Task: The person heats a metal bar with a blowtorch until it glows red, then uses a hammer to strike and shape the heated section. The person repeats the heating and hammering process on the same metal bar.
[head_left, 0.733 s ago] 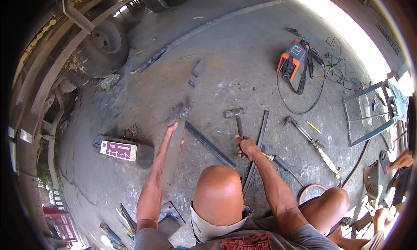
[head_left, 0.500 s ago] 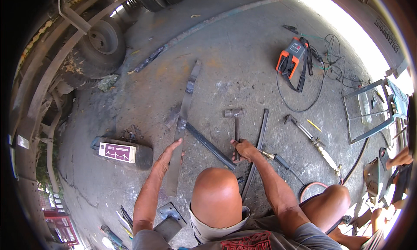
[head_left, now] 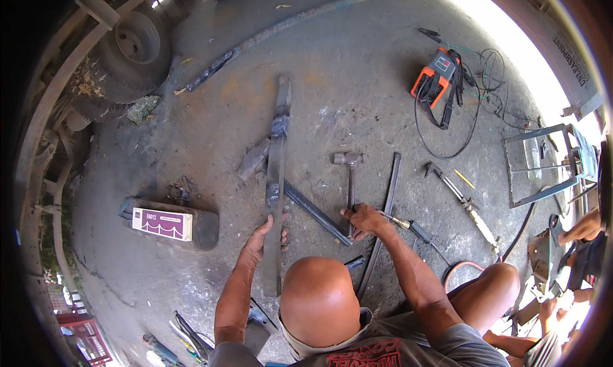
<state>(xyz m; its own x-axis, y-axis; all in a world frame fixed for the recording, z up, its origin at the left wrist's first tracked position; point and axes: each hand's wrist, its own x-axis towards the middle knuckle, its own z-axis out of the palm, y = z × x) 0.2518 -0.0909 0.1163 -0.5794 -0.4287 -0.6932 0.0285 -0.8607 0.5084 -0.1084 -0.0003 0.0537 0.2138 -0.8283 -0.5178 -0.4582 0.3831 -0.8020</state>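
My left hand (head_left: 258,238) is wrapped around a long, flat steel bar (head_left: 276,163). The bar points away from me, its far end darkened and slightly bent. In my right hand (head_left: 365,220) is the handle of a hammer (head_left: 352,185), whose head points away over the concrete. Beneath the bar, a sledgehammer (head_left: 316,212) with a dark handle lies slantwise, its block head left of the bar. A narrow metal bar (head_left: 382,220) lies right of my right hand, next to a torch-like tool (head_left: 408,228) with a hose.
An orange-grey welding machine (head_left: 438,76) with cables sits at the far right. A cutting torch (head_left: 469,207) and a metal frame (head_left: 539,166) are nearer. At left stands a dark container (head_left: 205,230) bearing a box (head_left: 162,224). A truck wheel (head_left: 134,41) and another person's hand (head_left: 580,226) flank the scene.
The view has shifted slightly. The steel bar has swung straighter away from me with my left hand on it. My right hand stays at the hammer handle.
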